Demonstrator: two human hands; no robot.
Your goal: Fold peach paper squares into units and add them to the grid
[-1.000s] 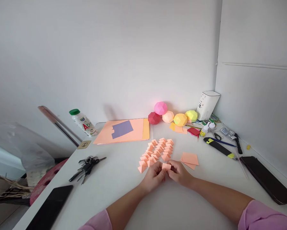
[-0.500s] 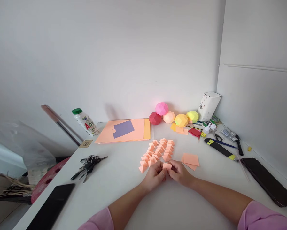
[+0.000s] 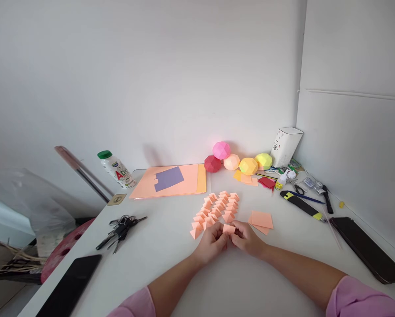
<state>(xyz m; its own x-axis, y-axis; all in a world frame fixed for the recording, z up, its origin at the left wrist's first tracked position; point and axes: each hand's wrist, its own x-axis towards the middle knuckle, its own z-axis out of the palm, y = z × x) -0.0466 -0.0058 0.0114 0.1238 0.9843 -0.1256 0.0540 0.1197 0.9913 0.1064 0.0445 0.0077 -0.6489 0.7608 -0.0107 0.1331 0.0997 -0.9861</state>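
Note:
Between my two hands is a small piece of peach paper [image 3: 229, 229], pinched at both sides above the table. My left hand [image 3: 213, 241] grips its left end with thumb and fingers. On the other end, the thumb and fingers of my right hand [image 3: 246, 238] are closed. Part of the paper is hidden behind the fingertips. Just beyond my left hand, several folded peach paper pieces [image 3: 213, 211] stand in slanting rows. A few flat peach paper squares [image 3: 262, 220] lie overlapped beyond my right hand.
Faceted paper balls [image 3: 248, 166] sit against the wall. A utility knife [image 3: 301, 204], a glue bottle [image 3: 281, 180] and a dark case [image 3: 369, 248] lie on the right. Keys [image 3: 121, 231], a black phone-like slab [image 3: 70, 284], a white bottle [image 3: 117, 171] and peach sheets [image 3: 144, 185] are left.
The view has shifted very slightly. Both hands keep their pinch on the paper, with no other visible movement.

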